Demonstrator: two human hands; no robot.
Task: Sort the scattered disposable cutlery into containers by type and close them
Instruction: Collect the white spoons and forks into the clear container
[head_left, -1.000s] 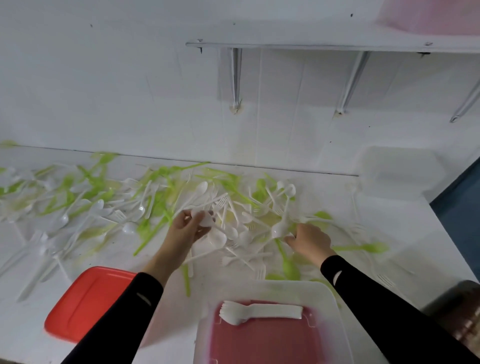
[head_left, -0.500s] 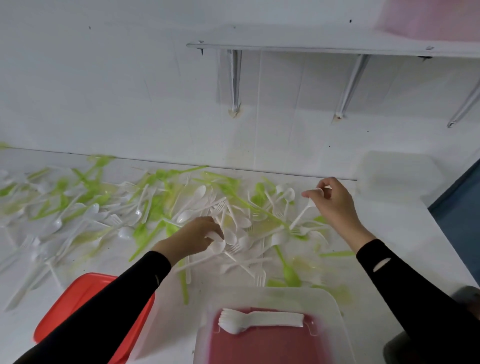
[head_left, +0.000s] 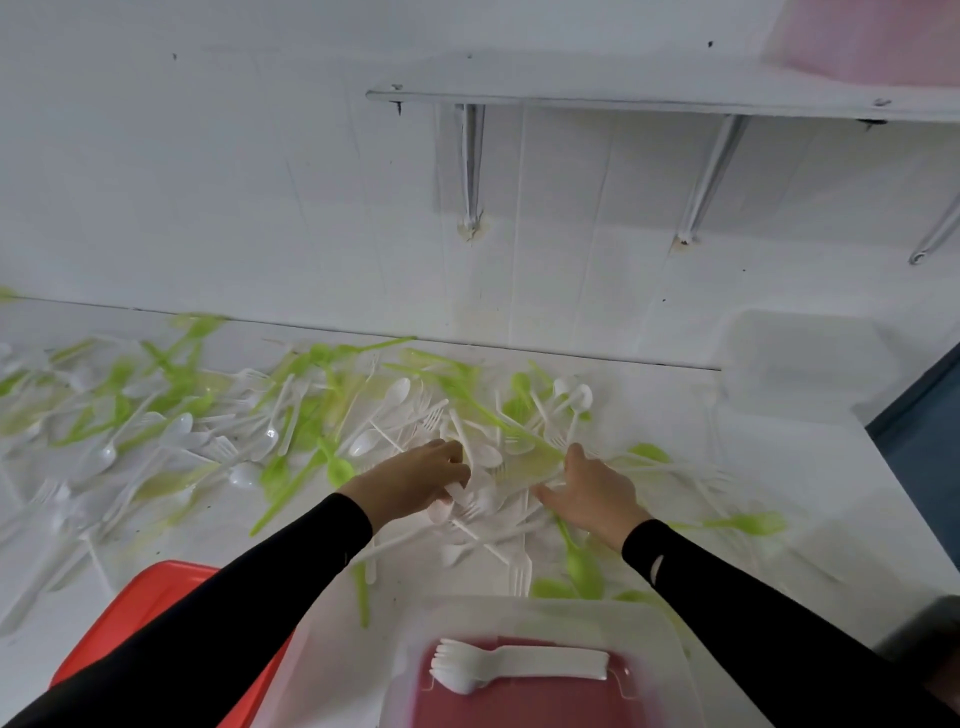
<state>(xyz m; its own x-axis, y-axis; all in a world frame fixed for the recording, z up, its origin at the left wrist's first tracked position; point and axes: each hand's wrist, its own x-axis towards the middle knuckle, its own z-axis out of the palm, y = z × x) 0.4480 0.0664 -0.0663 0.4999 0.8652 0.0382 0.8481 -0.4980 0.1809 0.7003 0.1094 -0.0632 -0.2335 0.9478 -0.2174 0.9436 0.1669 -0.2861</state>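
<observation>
Just beyond the container (head_left: 519, 605) at the near edge of the worktop (head_left: 779, 493), a white piece of cutlery (head_left: 448, 508) is pinched in the curled grip of the left hand (head_left: 415, 483), the right hand (head_left: 592, 493) laid open on the pile (head_left: 363, 415) alongside.

Left grip (head_left: 415, 480) curled round white cutlery (head_left: 442, 509); right grip (head_left: 592, 491) flat, fingers extended.

Forks (head_left: 519, 669) inside container (head_left: 670, 644), lid (head_left: 156, 613) left.
</observation>
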